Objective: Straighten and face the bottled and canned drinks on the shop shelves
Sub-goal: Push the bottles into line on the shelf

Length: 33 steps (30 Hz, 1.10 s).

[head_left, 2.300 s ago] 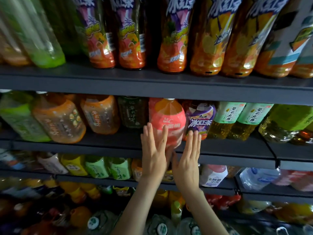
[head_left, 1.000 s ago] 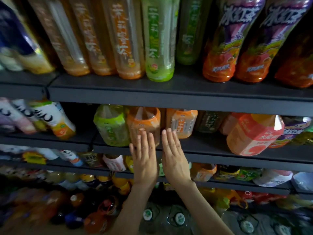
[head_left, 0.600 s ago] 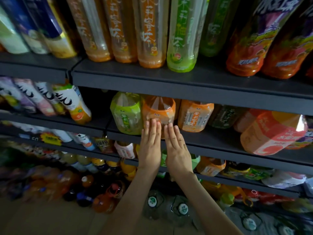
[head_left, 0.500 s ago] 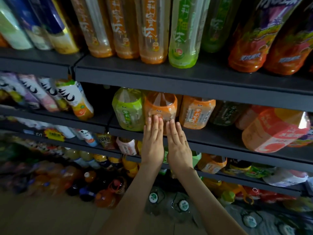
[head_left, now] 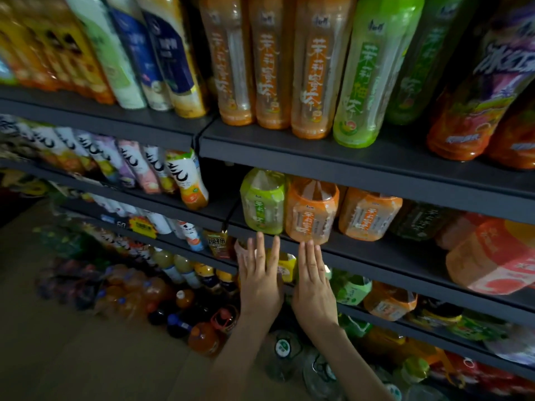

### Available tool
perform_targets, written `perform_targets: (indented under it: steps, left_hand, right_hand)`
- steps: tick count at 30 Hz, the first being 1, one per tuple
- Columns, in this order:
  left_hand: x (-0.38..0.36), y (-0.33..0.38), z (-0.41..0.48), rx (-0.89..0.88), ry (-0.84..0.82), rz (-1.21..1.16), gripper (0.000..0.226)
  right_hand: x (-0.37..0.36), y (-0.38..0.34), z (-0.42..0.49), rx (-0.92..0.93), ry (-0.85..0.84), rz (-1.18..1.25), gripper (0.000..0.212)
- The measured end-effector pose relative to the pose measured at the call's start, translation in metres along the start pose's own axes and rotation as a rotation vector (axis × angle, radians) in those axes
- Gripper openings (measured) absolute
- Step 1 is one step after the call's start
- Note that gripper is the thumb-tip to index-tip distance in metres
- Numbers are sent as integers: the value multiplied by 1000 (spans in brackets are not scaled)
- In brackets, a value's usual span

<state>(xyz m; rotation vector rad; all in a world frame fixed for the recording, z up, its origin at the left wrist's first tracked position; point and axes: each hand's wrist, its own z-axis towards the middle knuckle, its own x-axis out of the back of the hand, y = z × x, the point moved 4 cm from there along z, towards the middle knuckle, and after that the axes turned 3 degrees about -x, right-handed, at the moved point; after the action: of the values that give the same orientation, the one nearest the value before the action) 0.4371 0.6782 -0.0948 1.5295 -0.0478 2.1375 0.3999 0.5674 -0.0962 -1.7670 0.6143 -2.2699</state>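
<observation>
The left hand [head_left: 260, 276] and right hand [head_left: 314, 285] are both flat with straight fingers and hold nothing. The left fingertips are just under the base of a green-labelled tea bottle [head_left: 262, 201] and the right fingertips at the base of an orange-labelled tea bottle [head_left: 311, 209], though contact cannot be told. Both bottles stand upright on the dark shelf [head_left: 376, 256] just above the hands, long axis vertical, tops up, labels facing outward.

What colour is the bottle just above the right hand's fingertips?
Orange; the bottle shows best in the head view.
</observation>
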Motion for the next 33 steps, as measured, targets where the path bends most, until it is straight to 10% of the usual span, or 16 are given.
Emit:
perform_targets:
  steps: [9, 18, 33]
  left_hand:
    - [42, -119, 38, 140, 109, -33, 83]
    - [51, -264, 97, -15, 79, -3, 94]
    - [3, -317, 72, -106, 101, -99, 77]
  right_hand:
    - [-33, -109, 42, 104, -34, 147, 80]
    - [-105, -214, 142, -451, -49, 560, 81]
    - [-144, -231, 167, -421, 292, 448, 75]
